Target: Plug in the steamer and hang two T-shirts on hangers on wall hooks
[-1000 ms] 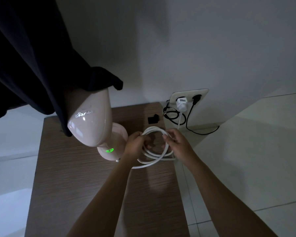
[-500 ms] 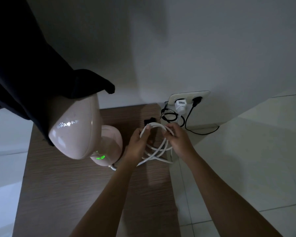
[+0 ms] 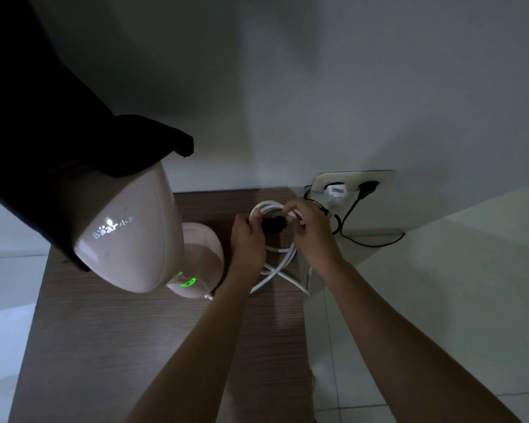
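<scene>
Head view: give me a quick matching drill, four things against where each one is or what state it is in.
Things:
1. steamer light
2. white cord
3. white plug
4. dark cloth

States:
A. draped over the steamer's top
B. held in loops by both hands
C. glowing green
D. seated in the wall socket

Pairs: 1-C, 2-B, 3-D, 4-A. The left hand and right hand both grip the loops above the wooden table.
</scene>
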`<state>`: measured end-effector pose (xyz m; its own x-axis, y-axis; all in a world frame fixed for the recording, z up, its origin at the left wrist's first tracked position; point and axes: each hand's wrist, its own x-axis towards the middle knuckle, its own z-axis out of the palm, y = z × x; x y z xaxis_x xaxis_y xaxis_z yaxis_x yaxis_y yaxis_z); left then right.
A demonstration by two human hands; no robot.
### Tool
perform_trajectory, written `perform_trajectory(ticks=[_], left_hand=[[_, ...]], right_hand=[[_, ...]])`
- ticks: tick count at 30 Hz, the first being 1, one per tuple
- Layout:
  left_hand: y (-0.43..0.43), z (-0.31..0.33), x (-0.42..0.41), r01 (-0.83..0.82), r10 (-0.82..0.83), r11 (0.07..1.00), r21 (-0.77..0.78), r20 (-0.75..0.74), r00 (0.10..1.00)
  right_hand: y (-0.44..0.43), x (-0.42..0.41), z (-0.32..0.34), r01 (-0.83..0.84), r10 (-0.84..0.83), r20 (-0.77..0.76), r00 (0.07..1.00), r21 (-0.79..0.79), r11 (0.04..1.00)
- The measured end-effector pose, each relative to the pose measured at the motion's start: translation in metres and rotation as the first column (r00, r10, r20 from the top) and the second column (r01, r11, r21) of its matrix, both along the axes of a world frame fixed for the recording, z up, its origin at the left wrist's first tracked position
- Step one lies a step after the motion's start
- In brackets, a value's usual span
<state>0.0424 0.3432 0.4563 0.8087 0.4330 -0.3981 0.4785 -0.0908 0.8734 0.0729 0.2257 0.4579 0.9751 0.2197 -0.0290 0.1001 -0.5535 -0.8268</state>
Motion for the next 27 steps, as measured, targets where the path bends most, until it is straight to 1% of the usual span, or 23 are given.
perform_trajectory(ticks=[3, 6, 9, 12, 13, 17, 20, 23, 27], left_hand=[[0.000, -0.006, 0.002, -0.009, 0.010, 0.998, 0.066, -0.015, 1.000], [-0.001, -0.014, -0.002, 0.003, -0.001, 0.994, 0.109, -0.013, 1.000], [-0.003, -0.015, -0.006, 0.007, -0.008, 0.992, 0.129, 0.008, 1.000], [-0.005, -0.012, -0.010, 0.010, -0.023, 0.966, 0.258, 0.045, 0.999], [-0.005, -0.011, -0.012, 0.015, -0.032, 0.958, 0.287, 0.054, 0.998], [-0.010, -0.014, -0.021, 0.080, -0.098, 0.941, 0.328, 0.040, 0.994], [-0.014, -0.016, -0.028, 0.134, -0.152, 0.920, 0.369, 0.022, 0.988], [-0.017, -0.018, -0.033, 0.154, -0.191, 0.899, 0.411, 0.050, 0.980], [-0.015, -0.019, -0.032, 0.165, -0.219, 0.896, 0.413, 0.087, 0.972]], right_hand=[[-0.007, 0.000, -0.002, -0.125, 0.125, -0.004, 0.992, -0.009, 0.992], [-0.014, 0.000, -0.008, -0.211, 0.211, -0.011, 0.977, -0.115, 0.971], [-0.016, 0.002, -0.009, -0.190, 0.206, 0.053, 0.977, -0.215, 0.958], [-0.017, 0.002, -0.010, -0.147, 0.206, 0.199, 0.958, -0.278, 0.949], [-0.018, 0.002, -0.011, -0.146, 0.212, 0.217, 0.953, -0.283, 0.948], [-0.022, -0.003, -0.015, -0.148, 0.197, 0.183, 0.963, -0.252, 0.956], [-0.019, -0.002, -0.016, -0.144, 0.195, 0.164, 0.967, -0.282, 0.949], [-0.011, 0.003, -0.012, -0.149, 0.207, 0.172, 0.963, -0.298, 0.943], [0.005, 0.009, -0.009, -0.202, 0.257, 0.146, 0.955, -0.312, 0.928]])
